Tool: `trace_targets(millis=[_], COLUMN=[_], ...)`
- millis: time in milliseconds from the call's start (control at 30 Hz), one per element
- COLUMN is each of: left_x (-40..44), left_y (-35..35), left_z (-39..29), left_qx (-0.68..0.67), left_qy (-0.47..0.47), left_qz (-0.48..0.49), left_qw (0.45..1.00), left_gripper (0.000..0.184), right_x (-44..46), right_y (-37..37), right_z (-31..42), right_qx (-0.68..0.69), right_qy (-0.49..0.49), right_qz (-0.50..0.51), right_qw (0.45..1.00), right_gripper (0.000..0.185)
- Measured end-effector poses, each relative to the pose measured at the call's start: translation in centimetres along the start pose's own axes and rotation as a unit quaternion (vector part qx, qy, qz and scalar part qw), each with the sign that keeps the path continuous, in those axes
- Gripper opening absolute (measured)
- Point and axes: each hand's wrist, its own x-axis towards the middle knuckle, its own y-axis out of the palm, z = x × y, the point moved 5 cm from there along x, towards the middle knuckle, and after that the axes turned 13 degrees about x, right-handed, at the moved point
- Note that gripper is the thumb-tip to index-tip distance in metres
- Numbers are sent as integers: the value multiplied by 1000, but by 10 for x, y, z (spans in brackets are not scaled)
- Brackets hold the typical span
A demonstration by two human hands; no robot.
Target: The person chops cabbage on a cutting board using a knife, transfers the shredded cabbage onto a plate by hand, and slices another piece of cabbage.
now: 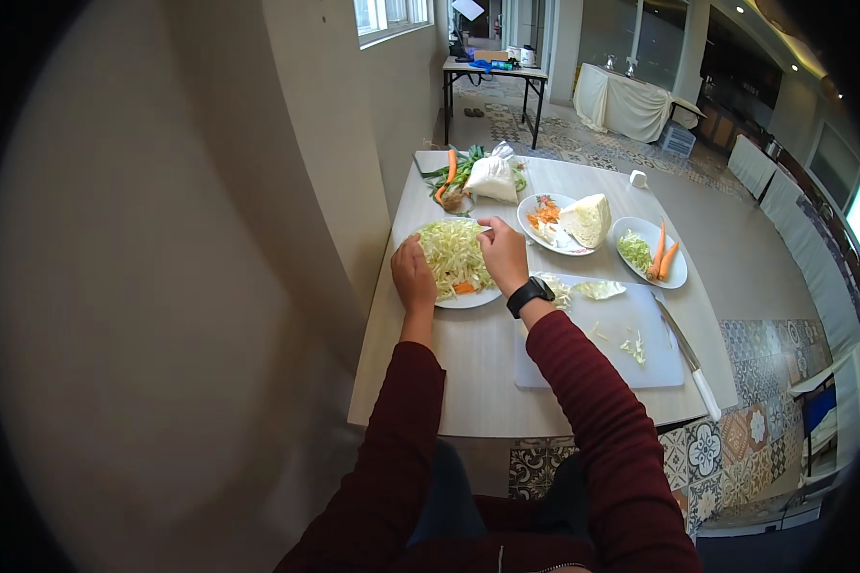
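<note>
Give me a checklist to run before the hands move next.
1. Left hand and right hand at the shredded cabbage: ok, one on either side.
2. Knife clear of both hands: ok, it lies along the cutting board's right edge.
3. Cutting board free of scraps: not ok, cabbage pieces lie on it.
4. Watch off: not ok, worn on the right wrist.
5. Shreds pinched by the right hand: cannot tell.
</note>
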Motion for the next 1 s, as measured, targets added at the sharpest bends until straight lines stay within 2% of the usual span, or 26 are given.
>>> trace_targets(millis=[133,200,333,400,500,567,700,833,933,1000], left_x=[1,1,1,0,1,3,4,6,5,4], left_y=[13,12,13,9,10,11,5,1,-4,-8], left_z=[17,17,19,13,17,18,19,24,18,14], left_qx=[-29,-27,-37,-35,-28,-31,-35,-20,-13,-22], left_qy=[26,11,-7,-5,6,9,8,14,30,14], left_qz=[-13,-5,3,10,7,5,-4,-32,-50,-48], left_qw=[999,1000,999,999,1000,999,999,999,998,999], left_gripper=[42,43,41,41,41,41,40,41,42,45], right_x=[-4,-23,-71,-94,-122,-141,-165,-177,-177,-169], right_y=[4,-8,-87,-141,-215,-249,-259,-252,-253,-244], right_z=[-7,17,63,48,-36,-70,-95,-75,-63,-57], right_qx=[-37,7,96,29,-132,-229,-284,-154,-100,-103], right_qy=[-51,-51,-150,-149,-75,-16,-44,-42,26,-30], right_qz=[9,35,-19,-64,-117,-78,23,53,48,41], right_qw=[998,998,984,986,981,970,958,986,993,993], right_gripper=[21,25,26,23,20,25,34,27,20,17])
